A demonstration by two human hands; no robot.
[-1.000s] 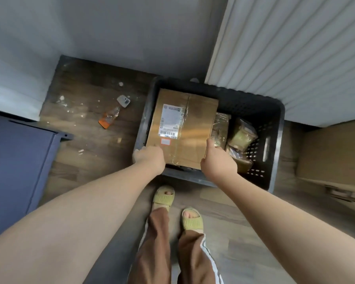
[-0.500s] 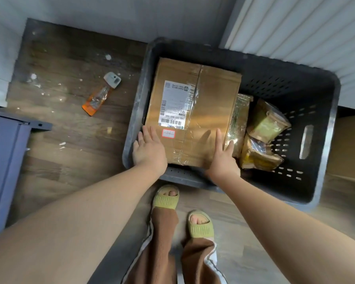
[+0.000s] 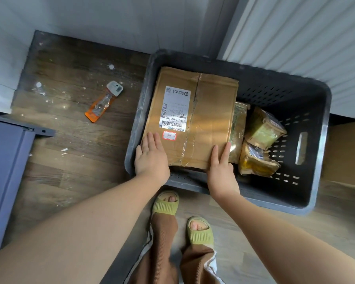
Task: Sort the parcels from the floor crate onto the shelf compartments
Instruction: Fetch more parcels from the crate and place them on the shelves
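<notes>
Head view: left hand (image 3: 152, 158) and right hand (image 3: 221, 171) lie flat on the box (image 3: 203, 119), gripping nothing; we expect it may slip when lifted from the crate (image 3: 285, 95).

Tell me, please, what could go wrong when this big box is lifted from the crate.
Both the left hand and right hand lie flat on the cardboard box, so it may slip. The box sits close to the crate wall, perhaps snagging. The small parcels beside it might tumble.

We get one wide-angle view from the person's head, facing steeply down. The grey crate (image 3: 275, 87) sits near, upper right of the frame; slippers (image 3: 199, 234) bottom centre.
</notes>
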